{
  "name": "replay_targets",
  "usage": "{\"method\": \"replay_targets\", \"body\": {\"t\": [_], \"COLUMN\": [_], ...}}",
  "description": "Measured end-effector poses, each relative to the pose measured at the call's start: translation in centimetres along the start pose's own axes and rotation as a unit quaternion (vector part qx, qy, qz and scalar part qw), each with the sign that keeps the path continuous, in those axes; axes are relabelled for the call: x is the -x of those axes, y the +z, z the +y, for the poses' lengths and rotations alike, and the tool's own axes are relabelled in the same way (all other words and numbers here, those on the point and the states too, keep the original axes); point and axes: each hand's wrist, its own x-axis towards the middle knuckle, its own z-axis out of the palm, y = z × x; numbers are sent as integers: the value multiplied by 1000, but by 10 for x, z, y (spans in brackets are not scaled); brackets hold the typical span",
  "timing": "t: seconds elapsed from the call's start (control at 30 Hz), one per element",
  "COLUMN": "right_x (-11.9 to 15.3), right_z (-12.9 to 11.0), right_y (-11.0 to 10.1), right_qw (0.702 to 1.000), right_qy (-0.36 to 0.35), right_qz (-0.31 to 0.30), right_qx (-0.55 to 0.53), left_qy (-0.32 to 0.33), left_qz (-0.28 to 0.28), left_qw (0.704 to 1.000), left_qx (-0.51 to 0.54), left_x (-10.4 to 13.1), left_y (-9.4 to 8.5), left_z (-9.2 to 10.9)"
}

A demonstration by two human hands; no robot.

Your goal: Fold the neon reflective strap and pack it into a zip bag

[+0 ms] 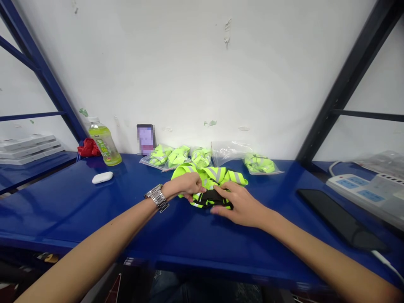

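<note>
A fluorescent yellow-green reflective vest (217, 173) with silver-grey stripes lies bunched up on the blue table. At its near side is a black part (212, 197), which looks like a buckle or strap. My left hand (188, 184), with a metal watch on the wrist, is closed on the vest at the left end of this black part; some of its fingers are hidden. From the right, my right hand (241, 204) pinches the black part's other end between thumb and fingers.
Behind the vest stand clear bags (179, 157) with similar yellow-green bundles, plus another bag (260, 164) to the right. A drink bottle (105, 143), a white case (102, 177) and a propped phone (146, 139) are leftward. A black phone (341, 219) and power strip (362, 187) lie right.
</note>
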Motion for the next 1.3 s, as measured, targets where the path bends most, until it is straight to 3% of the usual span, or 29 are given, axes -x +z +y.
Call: {"method": "replay_targets", "body": {"t": [0.13, 0.23, 0.37, 0.5, 0.6, 0.7, 0.87, 1.07, 1.3], "right_x": [1, -2, -2, 1, -1, -4, -3, 2, -10], "right_z": [-1, 2, 4, 4, 4, 5, 5, 3, 5], "right_y": [-6, -7, -9, -12, -12, -12, -12, -13, -9], "right_qw": [997, 995, 996, 995, 995, 994, 993, 985, 983], "right_qy": [-45, -54, -32, -10, 1, 4, 26, 89, 128], "right_qz": [-41, -58, -83, -97, -103, -102, -90, -43, 53], "right_qx": [42, 53, 25, 8, -8, -38, -75, -143, -119], "left_qy": [12, 35, 74, 133, 215, 247, 235, 204, 163], "left_qz": [29, 89, 195, 243, 234, 224, 249, 256, 194], "left_qw": [999, 994, 971, 936, 916, 913, 917, 927, 950], "left_qx": [-22, -55, -115, -219, -245, -235, -205, -185, -180], "left_x": [1, 10, 28, 48, 59, 60, 41, 27, 10], "left_y": [5, 12, 23, 37, 44, 45, 42, 32, 9], "left_z": [-4, -5, 1, 10, 9, 1, -7, 1, 11]}}
